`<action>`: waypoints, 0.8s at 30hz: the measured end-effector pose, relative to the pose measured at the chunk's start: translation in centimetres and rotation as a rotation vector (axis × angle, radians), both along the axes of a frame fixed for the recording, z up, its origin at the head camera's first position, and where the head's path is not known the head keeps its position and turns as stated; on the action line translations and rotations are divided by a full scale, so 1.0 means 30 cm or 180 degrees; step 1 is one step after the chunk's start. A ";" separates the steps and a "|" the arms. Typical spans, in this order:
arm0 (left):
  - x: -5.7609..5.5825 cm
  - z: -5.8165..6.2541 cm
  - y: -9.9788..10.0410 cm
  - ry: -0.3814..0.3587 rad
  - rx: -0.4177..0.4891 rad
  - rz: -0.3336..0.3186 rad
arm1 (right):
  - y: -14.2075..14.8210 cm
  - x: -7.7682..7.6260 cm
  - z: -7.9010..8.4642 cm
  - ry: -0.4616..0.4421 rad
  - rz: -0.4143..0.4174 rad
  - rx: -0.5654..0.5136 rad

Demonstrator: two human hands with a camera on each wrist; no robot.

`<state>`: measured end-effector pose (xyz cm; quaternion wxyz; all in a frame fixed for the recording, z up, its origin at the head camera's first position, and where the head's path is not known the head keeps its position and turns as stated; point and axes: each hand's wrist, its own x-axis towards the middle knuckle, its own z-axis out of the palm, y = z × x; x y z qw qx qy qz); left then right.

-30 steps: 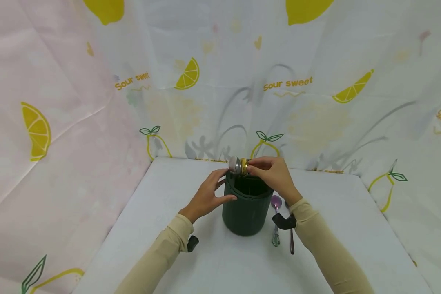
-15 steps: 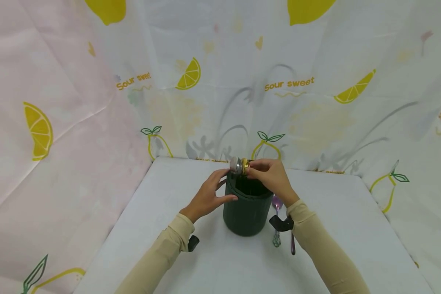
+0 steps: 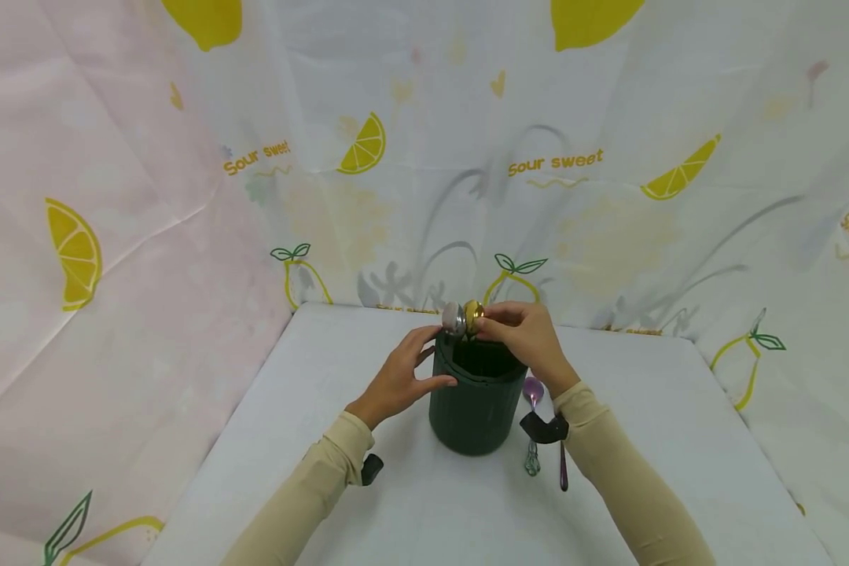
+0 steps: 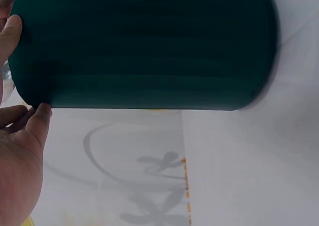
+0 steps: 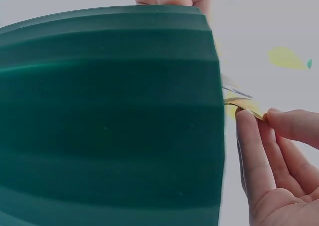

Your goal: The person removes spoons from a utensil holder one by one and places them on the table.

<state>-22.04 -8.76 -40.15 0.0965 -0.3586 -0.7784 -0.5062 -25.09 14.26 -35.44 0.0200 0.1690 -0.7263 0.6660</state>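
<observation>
A dark green ribbed pot (image 3: 472, 417) stands upright in the middle of the white table. My left hand (image 3: 396, 373) holds its left side near the rim, thumb in front and fingers farther back; the left wrist view shows the fingertips (image 4: 44, 109) against its wall. Over the opening, my right hand (image 3: 531, 334) pinches a gold spoon (image 3: 473, 314) at its bowl between thumb and fingers. The spoon's handle goes down inside the pot, out of sight. Just left of it a silver spoon (image 3: 453, 319) leans up at the rim, its bowl beside the gold one.
A purple spoon (image 3: 533, 390) with a greenish handle end lies on the table (image 3: 424, 511) right of the pot. Next to it is another spoon with a dark handle (image 3: 564, 470), partly covered by the right wrist. Lemon-printed cloth (image 3: 424, 157) hangs behind and at both sides.
The gold spoon's bowl has risen slightly and turned to face more forward in my right hand's pinch. My left hand, the pot and the silver spoon have stayed in place.
</observation>
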 end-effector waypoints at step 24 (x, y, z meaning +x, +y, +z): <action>0.011 0.012 0.009 -0.0022 -0.0021 0.0043 | 0.101 0.017 0.189 0.0554 0.0125 -0.0507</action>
